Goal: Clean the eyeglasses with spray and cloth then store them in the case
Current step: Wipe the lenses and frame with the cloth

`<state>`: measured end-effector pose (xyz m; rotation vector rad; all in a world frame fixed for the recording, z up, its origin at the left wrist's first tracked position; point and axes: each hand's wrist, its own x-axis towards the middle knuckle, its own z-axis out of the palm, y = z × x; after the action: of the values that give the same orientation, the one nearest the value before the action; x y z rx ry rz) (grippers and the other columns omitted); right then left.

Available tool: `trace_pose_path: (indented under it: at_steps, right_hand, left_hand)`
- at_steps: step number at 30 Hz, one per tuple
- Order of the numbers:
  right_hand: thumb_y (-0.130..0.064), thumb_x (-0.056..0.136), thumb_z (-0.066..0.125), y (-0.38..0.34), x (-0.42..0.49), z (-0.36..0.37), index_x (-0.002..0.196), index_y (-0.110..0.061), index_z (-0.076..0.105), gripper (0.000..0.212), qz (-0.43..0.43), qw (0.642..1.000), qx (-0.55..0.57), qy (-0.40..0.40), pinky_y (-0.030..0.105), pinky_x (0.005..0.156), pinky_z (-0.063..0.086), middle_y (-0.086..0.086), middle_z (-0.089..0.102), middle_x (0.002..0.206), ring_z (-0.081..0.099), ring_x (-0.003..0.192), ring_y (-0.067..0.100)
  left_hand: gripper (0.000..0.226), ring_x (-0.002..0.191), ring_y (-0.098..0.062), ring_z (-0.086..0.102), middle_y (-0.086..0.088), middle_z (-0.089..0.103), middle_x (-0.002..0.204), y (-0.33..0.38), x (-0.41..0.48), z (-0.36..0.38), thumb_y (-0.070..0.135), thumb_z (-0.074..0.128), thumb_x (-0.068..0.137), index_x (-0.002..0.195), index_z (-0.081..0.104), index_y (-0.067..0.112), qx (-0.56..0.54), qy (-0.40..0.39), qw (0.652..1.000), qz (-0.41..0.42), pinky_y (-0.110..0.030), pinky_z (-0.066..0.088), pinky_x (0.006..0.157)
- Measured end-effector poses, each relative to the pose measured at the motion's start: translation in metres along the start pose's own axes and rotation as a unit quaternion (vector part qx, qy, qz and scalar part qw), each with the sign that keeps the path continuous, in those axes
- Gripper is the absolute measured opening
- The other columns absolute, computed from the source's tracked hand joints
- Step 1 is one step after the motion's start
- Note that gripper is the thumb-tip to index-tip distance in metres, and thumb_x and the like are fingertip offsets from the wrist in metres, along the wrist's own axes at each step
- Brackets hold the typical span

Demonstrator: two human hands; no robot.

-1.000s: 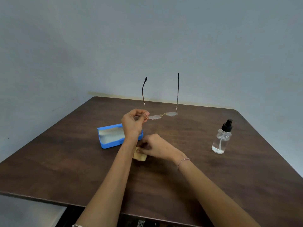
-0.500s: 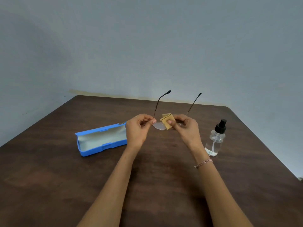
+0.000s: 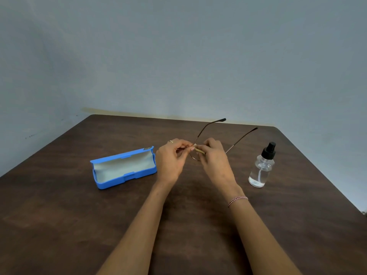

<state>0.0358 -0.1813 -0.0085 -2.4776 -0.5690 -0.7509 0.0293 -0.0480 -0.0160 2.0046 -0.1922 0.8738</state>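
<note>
Pinching the glasses [image 3: 241, 140] rim, the left hand [image 3: 170, 157] risks bending it while the right hand [image 3: 215, 157], seemingly pinching the cloth [image 3: 199, 151], rubs.

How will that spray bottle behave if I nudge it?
Probably light: the spray bottle seems to hold little liquid. Upright, tall and narrow, it may tip rather than slide. Its clear wall looks rigid, possibly slippery.

Ring [image 3: 170, 141] on left hand [image 3: 170, 162], red-white bracelet [image 3: 237, 200]

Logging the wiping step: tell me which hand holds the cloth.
The right hand, with the bracelet, pinches the tan cloth; the left hand only grips the eyeglasses.
</note>
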Motion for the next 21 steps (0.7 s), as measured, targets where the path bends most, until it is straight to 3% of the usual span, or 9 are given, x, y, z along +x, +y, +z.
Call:
trace_pose_path:
  at_steps: [6,11,15,18,21]
  right_hand:
    - [-0.013,0.093,0.055,-0.009,-0.002,-0.001,0.115,-0.009,0.064,0.025,-0.04,0.999,0.014,-0.022,0.017,0.079,0.033,-0.004,0.044,0.095,0.035,0.091,0.008]
    - [-0.014,0.082,0.07,-0.011,-0.004,-0.003,0.115,-0.007,0.065,0.034,-0.074,0.995,-0.059,-0.011,0.03,0.084,0.047,0.006,0.054,0.106,0.045,0.098,0.02]
    - [0.0,0.075,0.072,-0.008,-0.002,-0.003,0.097,-0.003,0.071,0.022,-0.093,0.989,-0.094,0.064,0.039,0.068,0.053,0.009,0.062,0.09,0.054,0.083,0.027]
    - [0.001,0.076,0.071,-0.003,-0.002,-0.003,0.097,-0.002,0.07,0.021,-0.103,0.987,-0.082,0.089,0.039,0.07,0.053,0.009,0.064,0.09,0.054,0.084,0.027]
    - [0.001,0.078,0.07,-0.002,-0.002,-0.002,0.1,-0.002,0.069,0.022,-0.095,0.987,-0.066,0.11,0.037,0.074,0.053,0.008,0.064,0.093,0.052,0.087,0.024]
  left_hand:
    - [0.007,0.078,0.001,0.061,0.02,0.063,0.08,-0.001,0.004,-0.006,0.023,0.072,0.079,0.086,0.071,0.025,0.033,0.041,0.998,-0.022,-0.023,0.052,0.07]
    - [0.008,0.079,0.001,0.062,0.017,0.066,0.076,0.001,0.008,-0.008,0.024,0.073,0.078,0.084,0.069,0.027,-0.01,0.048,0.994,-0.102,-0.026,0.053,0.076]
    - [0.01,0.08,-0.002,0.064,0.015,0.068,0.076,0.006,0.008,-0.004,0.023,0.075,0.076,0.079,0.068,0.03,-0.077,0.037,0.986,-0.142,-0.028,0.054,0.079]
    - [0.015,0.081,-0.002,0.066,0.013,0.07,0.078,0.01,0.006,-0.002,0.017,0.076,0.075,0.079,0.068,0.03,-0.174,0.038,0.969,-0.169,-0.023,0.053,0.079]
    - [0.016,0.088,-0.004,0.067,0.007,0.072,0.086,0.015,0.002,0.002,0.015,0.075,0.076,0.085,0.069,0.026,-0.293,0.036,0.931,-0.213,-0.02,0.053,0.08]
